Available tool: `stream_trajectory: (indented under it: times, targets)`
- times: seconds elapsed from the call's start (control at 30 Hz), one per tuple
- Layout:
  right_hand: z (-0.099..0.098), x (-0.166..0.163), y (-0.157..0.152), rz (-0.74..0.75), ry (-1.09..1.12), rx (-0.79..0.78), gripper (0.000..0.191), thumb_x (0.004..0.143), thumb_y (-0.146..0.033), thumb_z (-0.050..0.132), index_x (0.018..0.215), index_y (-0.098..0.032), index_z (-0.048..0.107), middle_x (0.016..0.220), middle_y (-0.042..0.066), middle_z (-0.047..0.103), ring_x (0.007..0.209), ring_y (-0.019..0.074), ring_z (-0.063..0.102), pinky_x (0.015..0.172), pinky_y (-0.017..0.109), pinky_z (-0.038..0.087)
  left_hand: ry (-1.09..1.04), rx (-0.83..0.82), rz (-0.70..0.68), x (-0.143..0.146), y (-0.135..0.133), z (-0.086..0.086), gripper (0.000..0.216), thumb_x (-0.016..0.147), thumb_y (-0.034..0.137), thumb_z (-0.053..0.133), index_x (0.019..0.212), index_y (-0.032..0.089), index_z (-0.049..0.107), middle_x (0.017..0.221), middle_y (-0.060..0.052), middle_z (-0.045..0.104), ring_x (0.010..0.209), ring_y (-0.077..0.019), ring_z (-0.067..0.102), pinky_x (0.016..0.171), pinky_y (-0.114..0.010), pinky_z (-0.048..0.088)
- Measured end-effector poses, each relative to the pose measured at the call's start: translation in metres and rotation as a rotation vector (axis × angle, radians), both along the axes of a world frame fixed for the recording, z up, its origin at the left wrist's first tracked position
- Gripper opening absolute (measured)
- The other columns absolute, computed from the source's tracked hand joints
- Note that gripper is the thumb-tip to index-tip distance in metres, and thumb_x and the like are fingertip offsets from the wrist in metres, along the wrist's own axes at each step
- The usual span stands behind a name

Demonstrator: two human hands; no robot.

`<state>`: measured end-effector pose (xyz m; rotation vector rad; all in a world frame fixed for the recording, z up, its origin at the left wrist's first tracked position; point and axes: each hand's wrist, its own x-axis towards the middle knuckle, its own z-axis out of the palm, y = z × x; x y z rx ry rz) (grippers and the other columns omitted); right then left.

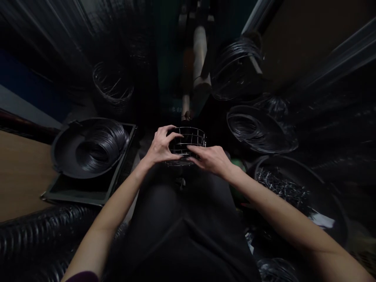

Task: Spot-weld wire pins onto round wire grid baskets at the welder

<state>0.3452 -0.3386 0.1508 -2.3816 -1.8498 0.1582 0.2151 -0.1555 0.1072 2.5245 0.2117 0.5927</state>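
Note:
A small round wire cage (188, 141), made of thin metal rings and upright bars, sits in front of me at the middle of the view. My left hand (161, 145) grips its left side, thumb over the top ring. My right hand (209, 158) holds its front right, fingers laid across the lower rings. Both forearms reach in from the bottom corners.
A dark pan (63, 154) with a coil of wire rings (102, 145) rests on a tray at the left. Further wire coils lie at back left (113, 84), back right (235, 70) and right (258, 129). A basin of short wire pieces (282, 188) stands at the right. Ribbed hose (38, 231) lies lower left.

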Motion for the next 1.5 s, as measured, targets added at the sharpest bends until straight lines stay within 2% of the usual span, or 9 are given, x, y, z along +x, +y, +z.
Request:
stream_trajectory:
  times: [0.07, 0.17, 0.33, 0.6, 0.9, 1.03, 1.13, 1.33, 1.5]
  targets:
    - [0.001, 0.000, 0.001, 0.067, -0.116, -0.028, 0.036, 0.097, -0.033, 0.049, 0.127, -0.024, 0.067, 0.116, 0.005, 0.073, 0.080, 0.0176, 0.072, 0.052, 0.025, 0.034, -0.032, -0.036, 0.024, 0.001, 0.003, -0.002, 0.065, 0.061, 0.041, 0.087, 0.118, 0.022, 0.064, 0.136, -0.014, 0.050, 0.128, -0.0331, 0.047, 0.108, -0.050, 0.041]
    - [0.005, 0.010, 0.006, 0.125, -0.207, 0.003, 0.035, 0.100, -0.032, 0.043, 0.124, -0.027, 0.068, 0.113, 0.002, 0.074, 0.074, 0.0144, 0.071, 0.050, 0.025, 0.029, -0.074, -0.052, 0.033, 0.010, 0.006, -0.003, 0.067, 0.059, 0.038, 0.089, 0.119, 0.022, 0.064, 0.136, -0.013, 0.050, 0.127, -0.0328, 0.047, 0.108, -0.049, 0.042]
    - [0.015, 0.026, 0.017, 0.128, -0.305, -0.011, 0.035, 0.101, -0.032, 0.039, 0.117, -0.028, 0.070, 0.112, 0.000, 0.075, 0.071, 0.0131, 0.069, 0.050, 0.027, 0.025, -0.107, -0.064, 0.042, 0.029, 0.013, -0.005, 0.066, 0.059, 0.035, 0.089, 0.119, 0.024, 0.064, 0.136, -0.012, 0.048, 0.128, -0.0330, 0.046, 0.109, -0.051, 0.042]
    - [0.013, 0.032, 0.023, 0.117, -0.320, 0.003, 0.035, 0.100, -0.031, 0.041, 0.122, -0.029, 0.068, 0.117, 0.000, 0.073, 0.072, 0.0135, 0.069, 0.049, 0.028, 0.026, -0.136, -0.074, 0.049, 0.038, 0.022, -0.010, 0.069, 0.057, 0.035, 0.091, 0.119, 0.024, 0.063, 0.136, -0.012, 0.047, 0.128, -0.0332, 0.046, 0.110, -0.052, 0.041]
    - [0.013, 0.038, 0.029, 0.099, -0.318, 0.035, 0.033, 0.101, -0.032, 0.042, 0.117, -0.028, 0.070, 0.111, 0.000, 0.075, 0.068, 0.0136, 0.069, 0.049, 0.026, 0.028, -0.138, -0.054, 0.033, 0.044, 0.028, -0.002, 0.067, 0.057, 0.035, 0.090, 0.116, 0.021, 0.063, 0.133, -0.013, 0.050, 0.126, -0.0321, 0.048, 0.109, -0.049, 0.042]
    - [0.010, 0.039, 0.025, 0.090, -0.256, 0.107, 0.030, 0.100, -0.033, 0.046, 0.118, -0.028, 0.070, 0.112, 0.000, 0.075, 0.077, 0.0129, 0.070, 0.052, 0.023, 0.031, -0.134, -0.072, 0.016, 0.044, 0.029, 0.000, 0.066, 0.058, 0.041, 0.090, 0.114, 0.020, 0.063, 0.128, -0.012, 0.054, 0.124, -0.0313, 0.051, 0.107, -0.047, 0.043]
    - [0.004, 0.038, 0.017, 0.029, -0.222, 0.208, 0.031, 0.100, -0.035, 0.048, 0.124, -0.029, 0.067, 0.115, 0.000, 0.074, 0.082, 0.0125, 0.069, 0.053, 0.022, 0.033, -0.163, -0.090, 0.025, 0.046, 0.028, 0.002, 0.070, 0.056, 0.043, 0.090, 0.114, 0.019, 0.061, 0.122, -0.011, 0.058, 0.120, -0.0299, 0.053, 0.104, -0.045, 0.045]
    - [-0.009, 0.045, 0.018, -0.208, -0.176, 0.339, 0.021, 0.095, -0.031, 0.055, 0.103, -0.024, 0.073, 0.108, 0.004, 0.070, 0.076, 0.0117, 0.062, 0.054, 0.021, 0.035, -0.152, -0.169, 0.065, 0.059, 0.039, 0.006, 0.070, 0.052, 0.037, 0.092, 0.111, 0.020, 0.059, 0.115, -0.007, 0.061, 0.110, -0.0268, 0.057, 0.099, -0.041, 0.047]
    - [-0.009, 0.054, 0.030, -0.254, -0.074, 0.372, 0.021, 0.093, -0.033, 0.056, 0.099, -0.022, 0.073, 0.098, 0.005, 0.065, 0.075, 0.0132, 0.058, 0.058, 0.022, 0.036, -0.164, -0.180, 0.065, 0.068, 0.052, 0.004, 0.070, 0.051, 0.039, 0.091, 0.110, 0.018, 0.057, 0.113, -0.007, 0.062, 0.107, -0.0264, 0.058, 0.098, -0.041, 0.047]
